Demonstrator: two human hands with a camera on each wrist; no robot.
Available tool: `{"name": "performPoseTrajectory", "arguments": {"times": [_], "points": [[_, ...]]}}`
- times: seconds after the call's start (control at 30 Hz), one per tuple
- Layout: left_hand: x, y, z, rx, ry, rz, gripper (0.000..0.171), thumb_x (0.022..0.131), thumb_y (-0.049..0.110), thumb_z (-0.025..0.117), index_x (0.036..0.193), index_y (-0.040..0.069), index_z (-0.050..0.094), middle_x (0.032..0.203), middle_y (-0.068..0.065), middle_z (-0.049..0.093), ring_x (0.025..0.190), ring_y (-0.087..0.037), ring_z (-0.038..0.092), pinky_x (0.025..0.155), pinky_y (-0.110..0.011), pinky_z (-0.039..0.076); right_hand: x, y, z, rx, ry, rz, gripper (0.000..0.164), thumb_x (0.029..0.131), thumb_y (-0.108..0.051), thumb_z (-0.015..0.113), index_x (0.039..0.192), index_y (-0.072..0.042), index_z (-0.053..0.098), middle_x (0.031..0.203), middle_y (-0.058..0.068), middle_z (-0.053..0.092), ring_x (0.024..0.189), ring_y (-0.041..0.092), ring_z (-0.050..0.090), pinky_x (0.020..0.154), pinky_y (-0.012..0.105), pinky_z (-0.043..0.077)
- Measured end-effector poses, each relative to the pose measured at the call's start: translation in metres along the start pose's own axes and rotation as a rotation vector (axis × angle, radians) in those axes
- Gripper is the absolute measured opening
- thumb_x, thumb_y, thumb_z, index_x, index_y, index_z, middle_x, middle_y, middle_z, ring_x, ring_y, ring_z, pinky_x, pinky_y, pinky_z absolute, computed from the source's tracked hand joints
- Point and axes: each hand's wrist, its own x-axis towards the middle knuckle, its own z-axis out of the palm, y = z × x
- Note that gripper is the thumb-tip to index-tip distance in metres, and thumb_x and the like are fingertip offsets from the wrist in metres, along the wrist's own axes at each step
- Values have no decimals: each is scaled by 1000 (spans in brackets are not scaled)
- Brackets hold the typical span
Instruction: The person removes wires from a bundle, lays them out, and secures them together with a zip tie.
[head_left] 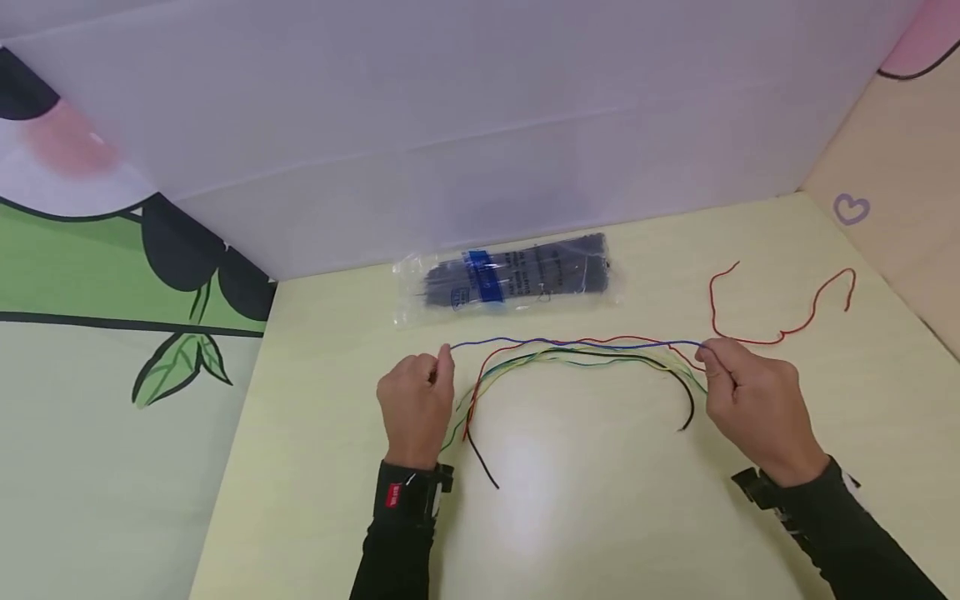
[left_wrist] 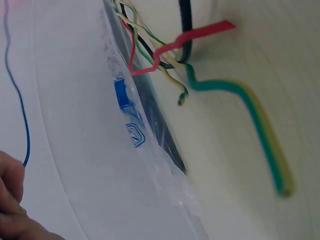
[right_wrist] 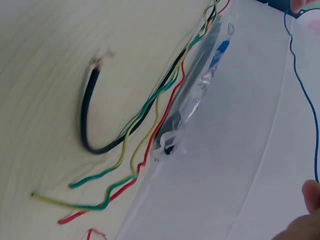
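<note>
A thin blue wire [head_left: 570, 342] stretches nearly straight between the two hands. My left hand [head_left: 417, 407] pinches its left end between thumb and curled fingers; my right hand [head_left: 757, 404] pinches the other end. In both wrist views the blue wire [right_wrist: 306, 95] runs up from the fingertips, slightly wavy. Below it on the table lies a loose arched bundle: a black wire [head_left: 686, 400], a red wire [head_left: 491, 357] and yellow-green wires [left_wrist: 250, 100]. The black wire's end shows frayed copper strands in the right wrist view.
A clear plastic bag [head_left: 517, 273] of dark ties with a blue label lies at the back, by the white wall panel [head_left: 480, 125]. A separate bent red wire [head_left: 813, 312] lies at the right, beyond the right hand. The pale table [head_left: 600, 517] has its left edge beside the left arm.
</note>
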Motion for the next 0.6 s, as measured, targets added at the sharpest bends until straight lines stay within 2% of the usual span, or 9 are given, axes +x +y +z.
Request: {"name": "performPoseTrajectory", "arguments": {"times": [0.07, 0.13, 0.2, 0.27, 0.33, 0.4, 0.47, 0.53, 0.6], "points": [[3, 3, 4, 86, -2, -46, 42, 96, 26, 63, 60, 6, 61, 52, -5, 49, 54, -20, 51, 51, -28, 34, 0, -6, 2, 29, 16, 9, 14, 91, -2, 56, 81, -8, 62, 53, -9, 38, 45, -7, 22, 42, 15, 20], [4, 9, 5, 202, -45, -19, 28, 93, 23, 67, 72, 5, 69, 58, -8, 58, 57, -24, 57, 51, -32, 39, 1, -11, 2, 64, 17, 8, 12, 91, 0, 57, 84, -6, 64, 53, -9, 39, 45, -8, 22, 42, 14, 22], [1, 19, 3, 270, -97, 78, 13, 88, 18, 71, 96, 8, 74, 75, -10, 69, 69, -28, 65, 57, -38, 46, 1, -13, 3, 106, 22, 3, 13, 89, 4, 59, 87, -6, 67, 53, -10, 42, 44, -9, 24, 43, 14, 23], [-2, 33, 1, 289, -141, 200, 29, 86, 16, 72, 115, 14, 71, 91, -9, 73, 82, -30, 68, 68, -48, 50, 0, -14, 2, 140, 7, 9, 15, 87, 7, 60, 89, -6, 68, 53, -11, 42, 44, -9, 25, 43, 13, 24], [-4, 46, 1, 248, -164, 308, 37, 87, 22, 72, 124, 20, 66, 100, -5, 73, 95, -29, 67, 86, -57, 46, -1, -14, 1, 176, 5, 26, 17, 86, 9, 61, 90, -6, 70, 53, -11, 45, 44, -9, 27, 43, 13, 26], [-5, 54, 2, 205, -171, 401, 27, 90, 29, 70, 117, 23, 70, 95, 0, 72, 96, -24, 65, 97, -59, 41, -2, -15, -1, 205, -2, 47, 18, 86, 10, 61, 89, -6, 70, 54, -11, 46, 44, -9, 27, 43, 13, 25], [-5, 58, 3, 158, -146, 447, 18, 91, 35, 70, 103, 22, 74, 82, 3, 69, 84, -19, 63, 95, -48, 46, -2, -16, -4, 236, -11, 69, 19, 87, 10, 60, 89, -6, 70, 55, -11, 45, 44, -8, 26, 43, 14, 25], [-5, 58, 3, 95, -114, 454, 17, 91, 36, 69, 87, 20, 74, 71, 5, 63, 71, -16, 59, 78, -34, 49, -1, -18, -5, 260, -21, 74, 19, 88, 10, 59, 89, -7, 70, 56, -12, 43, 45, -7, 26, 43, 14, 24], [-5, 58, 4, 51, -65, 409, 28, 94, 36, 66, 71, 19, 68, 59, 6, 53, 56, -13, 49, 53, -25, 38, -1, -21, -5, 283, -27, 64, 19, 89, 9, 59, 89, -7, 69, 57, -12, 43, 46, -8, 26, 43, 13, 24]]}}
